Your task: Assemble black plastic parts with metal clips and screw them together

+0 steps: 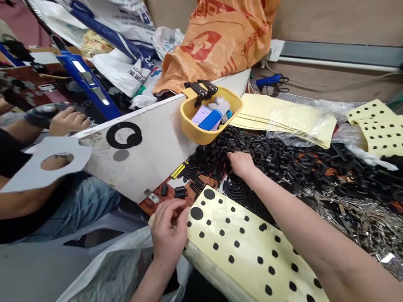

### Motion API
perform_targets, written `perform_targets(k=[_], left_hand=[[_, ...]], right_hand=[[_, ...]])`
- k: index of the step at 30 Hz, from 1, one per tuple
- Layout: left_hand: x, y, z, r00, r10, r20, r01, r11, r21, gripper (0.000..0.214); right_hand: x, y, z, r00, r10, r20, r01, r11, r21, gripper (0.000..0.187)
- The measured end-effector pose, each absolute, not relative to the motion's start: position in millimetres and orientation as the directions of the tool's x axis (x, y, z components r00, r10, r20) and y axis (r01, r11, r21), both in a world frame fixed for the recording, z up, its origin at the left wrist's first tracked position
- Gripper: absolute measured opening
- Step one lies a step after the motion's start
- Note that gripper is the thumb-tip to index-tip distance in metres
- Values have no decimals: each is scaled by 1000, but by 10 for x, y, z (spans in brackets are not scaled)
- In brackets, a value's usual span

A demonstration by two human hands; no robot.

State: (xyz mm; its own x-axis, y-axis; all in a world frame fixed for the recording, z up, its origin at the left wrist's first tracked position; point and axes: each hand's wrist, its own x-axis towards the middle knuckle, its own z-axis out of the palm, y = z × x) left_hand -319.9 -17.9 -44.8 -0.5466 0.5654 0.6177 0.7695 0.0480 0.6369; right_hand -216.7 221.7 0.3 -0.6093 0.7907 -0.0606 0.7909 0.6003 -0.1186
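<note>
My left hand is curled closed at the near edge of the table, pinching something small that I cannot make out, beside a pale yellow sheet with black dots. My right hand reaches forward into a heap of small black plastic parts, its fingers buried among the pieces. A few loose black parts lie on the brown table just beyond my left hand.
A yellow tub with small bottles hangs on a white divider board. Another person sits at left, a hand on their own work. Metal clips pile at right. Yellow sheets and sacks lie behind.
</note>
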Motion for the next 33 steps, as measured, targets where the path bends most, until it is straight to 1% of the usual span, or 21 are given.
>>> perform_targets(k=[2, 4, 6, 7, 8, 9, 10, 11, 12, 13, 14, 15, 16, 18, 20, 23, 25, 28, 31, 33], left_hand=[[-3039, -147, -377, -584, 621, 523, 666, -2, 746, 4], [-2887, -126, -303, -632, 697, 338, 468, -5, 884, 6], [-2746, -106, -219, -619, 779, 99, 161, 2, 987, 14], [-2680, -93, -176, -566, 824, -26, -34, 8, 999, 20], [-2617, -77, -135, -471, 871, -142, -239, 29, 970, 28], [-2558, -57, -100, -346, 910, -228, -431, 62, 900, 36], [-2502, -34, -75, -213, 937, -279, -582, 108, 806, 41], [-2451, -10, -62, -97, 949, -301, -682, 156, 714, 43], [-2406, 13, -60, -20, 951, -310, -738, 195, 646, 43], [-2368, 32, -70, 15, 947, -322, -762, 219, 609, 40], [-2336, 46, -90, 11, 940, -341, -766, 227, 601, 38], [-2312, 55, -115, -18, 929, -369, -757, 229, 613, 36], [-2293, 58, -144, -59, 916, -397, -738, 228, 635, 36], [-2266, 54, -202, -138, 894, -426, -687, 224, 691, 37], [-2244, 44, -250, -166, 889, -427, -648, 228, 727, 38], [-2226, 30, -295, -152, 895, -420, -656, 226, 720, 39], [-2235, 18, -301, -146, 899, -412, -686, 208, 698, 39], [-2274, -11, -274, -98, 911, -400, -739, 203, 643, 37], [-2300, -40, -220, -35, 924, -380, -785, 209, 583, 33], [-2294, -53, -184, 0, 931, -364, -805, 216, 552, 30]], right_hand=[[-2097, 2253, 77, -612, 791, -5, 778, 601, -183, 31], [-1964, 2240, 206, -580, 810, 88, 771, 581, -260, 28], [-1776, 2101, 339, -516, 837, 184, 761, 546, -351, 25], [-1671, 1968, 386, -488, 846, 216, 747, 532, -398, 24], [-1566, 1791, 410, -487, 843, 228, 717, 535, -447, 23], [-1466, 1581, 406, -509, 830, 229, 672, 549, -497, 22], [-1374, 1354, 376, -538, 812, 228, 625, 565, -538, 20], [-1290, 1132, 324, -563, 793, 231, 583, 580, -568, 16], [-1215, 938, 257, -574, 778, 256, 530, 592, -608, 15], [-1146, 791, 187, -568, 753, 332, 405, 607, -684, 17], [-1084, 705, 123, -557, 749, 360, 348, 603, -718, 20], [-1030, 685, 72, -572, 747, 340, 352, 598, -720, 20], [-987, 728, 37, -575, 766, 288, 398, 570, -719, 21], [-951, 943, 9, -535, 828, 166, 552, 492, -673, 27], [-1002, 1212, 6, -478, 869, 129, 648, 448, -616, 29], [-1209, 1494, -20, -479, 874, 87, 722, 448, -528, 17], [-1350, 1571, -44, -494, 868, 47, 750, 453, -481, 13], [-1423, 1576, -11, -498, 867, 20, 768, 452, -453, 24], [-1299, 1449, 146, -539, 841, 43, 727, 491, -480, 33], [-1157, 1271, 273, -567, 820, 80, 661, 511, -550, 28]])
